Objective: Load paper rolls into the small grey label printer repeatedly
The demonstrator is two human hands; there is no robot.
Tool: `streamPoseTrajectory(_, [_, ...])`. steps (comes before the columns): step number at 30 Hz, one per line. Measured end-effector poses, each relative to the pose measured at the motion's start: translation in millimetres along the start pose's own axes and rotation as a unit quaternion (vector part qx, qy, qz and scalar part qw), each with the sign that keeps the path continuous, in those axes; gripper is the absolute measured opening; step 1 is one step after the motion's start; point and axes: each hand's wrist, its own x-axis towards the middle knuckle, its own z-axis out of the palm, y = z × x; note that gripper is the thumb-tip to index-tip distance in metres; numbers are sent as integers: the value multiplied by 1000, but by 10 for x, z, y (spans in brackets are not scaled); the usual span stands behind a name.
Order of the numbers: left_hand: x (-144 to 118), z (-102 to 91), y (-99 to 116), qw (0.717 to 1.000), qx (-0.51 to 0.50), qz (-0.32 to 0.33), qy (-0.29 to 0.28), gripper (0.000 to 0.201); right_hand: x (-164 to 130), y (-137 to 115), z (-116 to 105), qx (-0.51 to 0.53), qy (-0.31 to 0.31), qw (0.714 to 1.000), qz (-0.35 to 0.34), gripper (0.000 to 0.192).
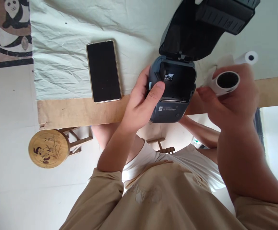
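Two hands work close together: left hand (141,102) grips the open printer (172,91), right hand (232,99) pinches a paper roll (226,82) just right of its bay, core facing us.

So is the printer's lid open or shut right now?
Open: the printer has its lid swung back, baring an empty paper bay.

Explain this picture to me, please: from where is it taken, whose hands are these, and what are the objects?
The camera sits on a person's head and looks down at their own two bare hands. The left hand grips a small dark printer at the table edge; its lid stands open. The right hand holds a white paper roll in its fingers, beside the printer. A second roll lies behind it. A phone with a dark screen lies on the pale cloth. A round stool stands on the floor.
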Motion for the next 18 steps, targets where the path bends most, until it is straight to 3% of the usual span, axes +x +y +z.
streamPoseTrajectory(5, [16, -14, -47, 1000, 4, -2, 2, 50, 152, 66, 115, -42, 11, 999, 13, 38])
streamPoseTrajectory(10, [13, -8, -28, 1000, 13, 5, -2, 53, 97, 82, 179, -8, 6, 1000, 11, 49])
streamPoseTrajectory(15, [-3, 16, 30, 1000, 14, 4, -2, 51, 77, 304, 4, -5, 177, 982, -60, 47])
streamPoseTrajectory(16, [-1, 14, 27, 1000, 10, 7, -2, 50, 100, 394, -20, -28, 183, 981, -56, 55])
streamPoseTrajectory(18, [3, 8, 11, 1000, 3, 11, -4, 48, 155, 572, -37, -67, 125, 990, -2, 69])
